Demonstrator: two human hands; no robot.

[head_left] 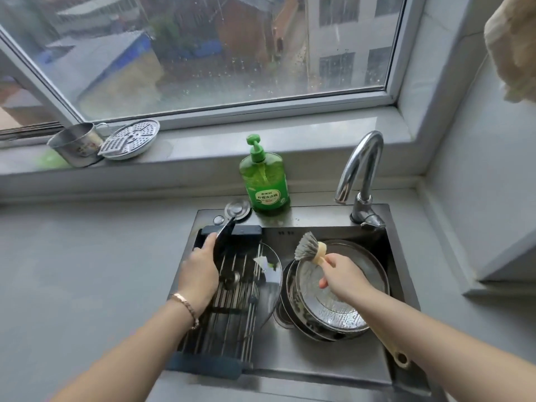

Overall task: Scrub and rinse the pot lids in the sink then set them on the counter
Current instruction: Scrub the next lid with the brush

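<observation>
A clear glass pot lid stands tilted on edge over the left half of the sink; its knob shows through the glass. My left hand grips the lid's upper left rim. Stacked in the right half of the sink are several wet metal lids, leaning against one another. My right hand holds a wooden-handled scrub brush just above them, with its bristles pointing up and left. The brush's long handle runs back under my forearm.
A roll-up drying rack spans the sink's left half under the glass lid. A green soap bottle and the faucet stand behind the sink. On the window sill are a metal cup and a perforated steamer plate. Grey counter lies left.
</observation>
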